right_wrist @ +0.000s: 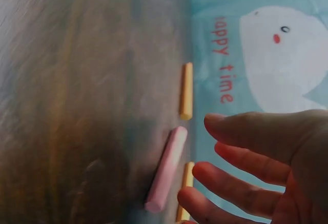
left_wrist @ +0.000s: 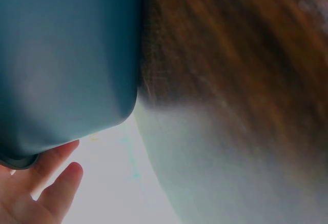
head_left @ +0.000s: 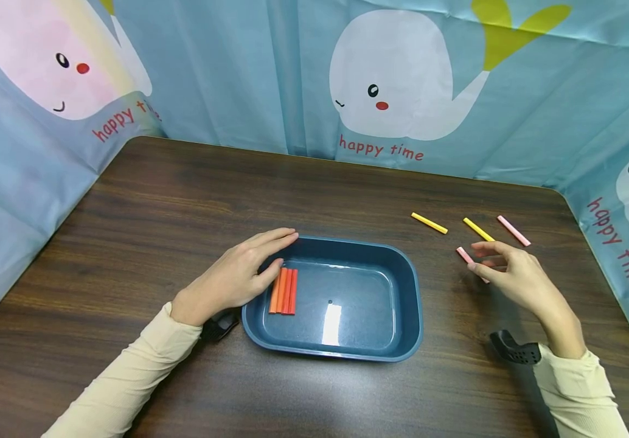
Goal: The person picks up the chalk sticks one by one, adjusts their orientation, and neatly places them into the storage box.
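My left hand (head_left: 232,277) rests on the left end of a blue plastic tub (head_left: 417,304), its fingers fairly straight along the rim and the thumb over the inside. In the left wrist view, the tub's outer wall (left_wrist: 72,55) hides part of that hand. Inside the tub, several orange and red chalk sticks (head_left: 283,292) lie side by side. Over the table at right, my right hand (head_left: 511,277) hovers at a pink chalk stick (head_left: 464,254), partly covering it. The right wrist view shows this pink stick (right_wrist: 166,170) apart from the spread thumb and fingers.
Behind the right hand lie two yellow chalk sticks, one further left (head_left: 429,223) and one nearer the hand (head_left: 477,229), plus another pink chalk stick (head_left: 514,231). A blue curtain (head_left: 227,79) printed with whales borders the dark wooden table (head_left: 183,194).
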Demonstrator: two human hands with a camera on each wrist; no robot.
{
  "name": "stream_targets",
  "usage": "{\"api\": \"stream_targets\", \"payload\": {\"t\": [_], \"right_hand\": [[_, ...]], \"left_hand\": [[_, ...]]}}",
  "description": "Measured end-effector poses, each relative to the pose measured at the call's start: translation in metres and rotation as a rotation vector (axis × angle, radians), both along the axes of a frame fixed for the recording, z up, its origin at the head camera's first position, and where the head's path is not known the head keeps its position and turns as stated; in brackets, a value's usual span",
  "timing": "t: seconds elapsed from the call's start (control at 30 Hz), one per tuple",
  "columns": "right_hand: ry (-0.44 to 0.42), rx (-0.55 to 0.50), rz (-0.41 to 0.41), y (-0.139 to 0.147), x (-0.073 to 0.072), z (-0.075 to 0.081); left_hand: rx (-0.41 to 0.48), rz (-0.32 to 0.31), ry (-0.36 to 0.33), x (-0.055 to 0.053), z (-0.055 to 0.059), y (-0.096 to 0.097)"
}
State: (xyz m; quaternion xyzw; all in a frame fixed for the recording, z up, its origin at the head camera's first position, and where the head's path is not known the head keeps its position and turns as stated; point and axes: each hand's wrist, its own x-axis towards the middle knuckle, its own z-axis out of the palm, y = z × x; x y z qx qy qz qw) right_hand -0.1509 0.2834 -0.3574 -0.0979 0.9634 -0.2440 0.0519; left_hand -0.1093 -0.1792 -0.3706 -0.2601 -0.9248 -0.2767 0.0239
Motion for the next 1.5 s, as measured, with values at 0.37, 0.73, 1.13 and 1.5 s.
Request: {"api": "stream_targets", "payload": {"t": [0.37,0.73,1.13,1.5], "right_hand": [[0.052,0.067,0.043,0.000,-0.006,-0.014],[0.111,0.086,-0.001,-0.006,-0.006,-0.020],[0.100,0.093,-0.007,-0.008,-0.007,-0.017],[0.120,0.037,0.026,-0.011,-0.003,-0.012]], "left_hand": [[0.004,-0.004,0.011,0.000,-0.001,0.000],[0.004,0.002,0.004,0.000,0.000,0.001],[0.009,0.005,0.008,0.000,0.000,0.001],[0.016,0.000,0.013,0.000,0.000,0.001]]}}
